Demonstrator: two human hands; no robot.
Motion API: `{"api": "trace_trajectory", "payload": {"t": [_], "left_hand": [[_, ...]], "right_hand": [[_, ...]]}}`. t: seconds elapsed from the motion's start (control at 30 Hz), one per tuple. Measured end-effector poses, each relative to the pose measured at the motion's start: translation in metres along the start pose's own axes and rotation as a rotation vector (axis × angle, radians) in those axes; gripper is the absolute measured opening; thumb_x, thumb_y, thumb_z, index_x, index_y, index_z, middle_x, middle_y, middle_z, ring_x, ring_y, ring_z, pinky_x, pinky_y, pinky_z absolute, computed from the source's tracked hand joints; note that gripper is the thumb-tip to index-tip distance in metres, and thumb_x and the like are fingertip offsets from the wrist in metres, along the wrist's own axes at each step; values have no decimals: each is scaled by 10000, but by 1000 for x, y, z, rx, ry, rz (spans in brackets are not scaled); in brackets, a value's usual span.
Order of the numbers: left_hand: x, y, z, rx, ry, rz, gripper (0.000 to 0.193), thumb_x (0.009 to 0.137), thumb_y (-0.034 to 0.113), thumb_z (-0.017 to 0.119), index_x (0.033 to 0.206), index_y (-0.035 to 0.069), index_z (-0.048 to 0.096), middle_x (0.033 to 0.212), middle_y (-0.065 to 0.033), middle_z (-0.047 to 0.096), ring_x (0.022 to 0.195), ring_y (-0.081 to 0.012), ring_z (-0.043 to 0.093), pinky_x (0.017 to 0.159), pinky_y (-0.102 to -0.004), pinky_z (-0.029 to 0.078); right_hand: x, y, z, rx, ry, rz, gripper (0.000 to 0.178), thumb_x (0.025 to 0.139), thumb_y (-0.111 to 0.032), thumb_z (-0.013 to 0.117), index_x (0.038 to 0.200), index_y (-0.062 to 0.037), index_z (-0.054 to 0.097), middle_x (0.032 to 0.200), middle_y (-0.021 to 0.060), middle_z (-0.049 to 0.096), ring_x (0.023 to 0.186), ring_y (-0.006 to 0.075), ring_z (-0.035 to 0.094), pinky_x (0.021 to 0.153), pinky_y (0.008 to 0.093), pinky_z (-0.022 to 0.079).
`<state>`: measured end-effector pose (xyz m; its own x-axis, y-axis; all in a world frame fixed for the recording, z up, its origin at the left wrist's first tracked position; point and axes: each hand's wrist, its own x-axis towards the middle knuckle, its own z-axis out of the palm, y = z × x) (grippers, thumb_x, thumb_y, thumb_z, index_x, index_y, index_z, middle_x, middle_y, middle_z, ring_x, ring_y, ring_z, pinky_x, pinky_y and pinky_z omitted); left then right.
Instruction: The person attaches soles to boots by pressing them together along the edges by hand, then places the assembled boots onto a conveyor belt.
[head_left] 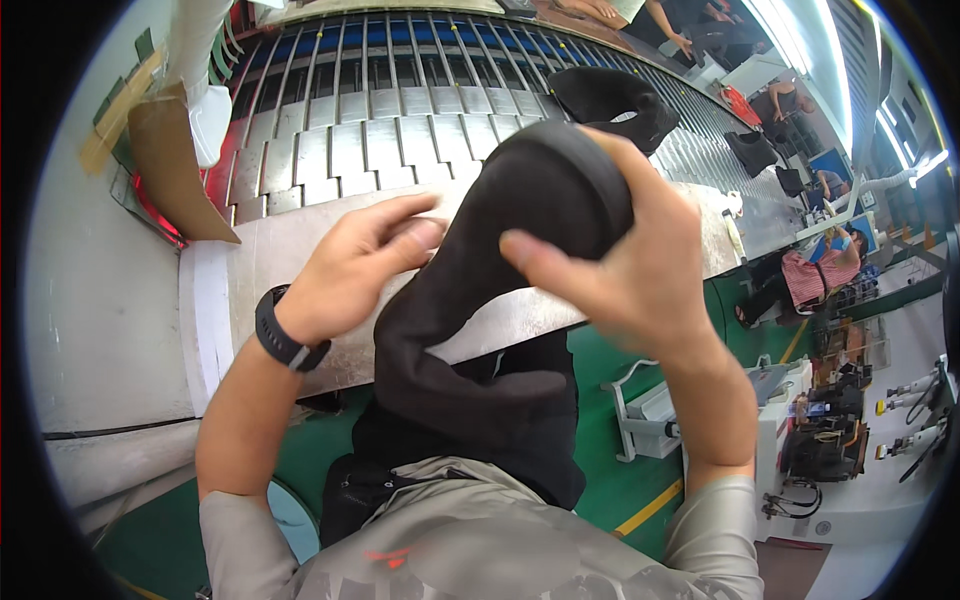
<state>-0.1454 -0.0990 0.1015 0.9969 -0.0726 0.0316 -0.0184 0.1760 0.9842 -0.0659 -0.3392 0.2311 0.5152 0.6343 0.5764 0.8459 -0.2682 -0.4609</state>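
A black moulded fabric piece point(470, 240) with a rounded, cup-like upper end and a thick rim hangs in front of me. Its lower part narrows, bends and curls toward my lap; its exact kind I cannot make out. My right hand point(640, 260) grips it at the rounded end, thumb on the near face and fingers behind the rim. At its left edge is my left hand point(365, 260), fingers stretched out and thumb apart; whether it touches the fabric I cannot tell. Another black fabric piece point(610, 100), curved, lies on the conveyor beyond.
A pale worktop point(270, 250) runs before me, with a slatted metal conveyor point(350, 150) behind it. A cardboard sheet point(165, 165) stands at the left beside red light. At right are a white cart point(650, 415), machines and a person in red stripes point(815, 275); others sit farther back.
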Motion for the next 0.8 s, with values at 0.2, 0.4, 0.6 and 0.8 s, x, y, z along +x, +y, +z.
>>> {"api": "trace_trajectory", "payload": {"t": [0.2,0.4,0.6,0.8], "left_hand": [[-23,-49,10,-674,-1,-321,730,1082,533,623,1542,-22,505,1464,-171,659,1351,-259,640,1118,-386,518],[-14,50,-8,237,186,49,718,966,506,812,1356,-72,643,1225,-120,758,1054,-199,746,940,-332,603],[64,129,50,1667,1,511,698,788,407,949,1169,-117,691,1020,-185,755,891,-223,741,820,-354,590],[107,141,124,1750,54,-35,651,837,569,888,947,-65,788,843,-192,776,778,-283,758,735,-379,606]], "right_hand": [[-50,13,-21,211,45,-286,952,719,-274,1016,1414,181,550,1344,282,693,1248,331,700,1116,437,527],[-124,75,-2,753,128,147,896,693,54,926,1491,137,527,1503,320,594,1439,369,575,1203,479,453],[-156,105,82,764,13,397,673,1088,-347,643,1555,112,488,1534,232,598,1432,272,560,1220,380,392],[-123,120,110,1060,371,462,546,1204,-376,403,1370,77,659,838,-62,515,808,52,436,735,251,423]]}}
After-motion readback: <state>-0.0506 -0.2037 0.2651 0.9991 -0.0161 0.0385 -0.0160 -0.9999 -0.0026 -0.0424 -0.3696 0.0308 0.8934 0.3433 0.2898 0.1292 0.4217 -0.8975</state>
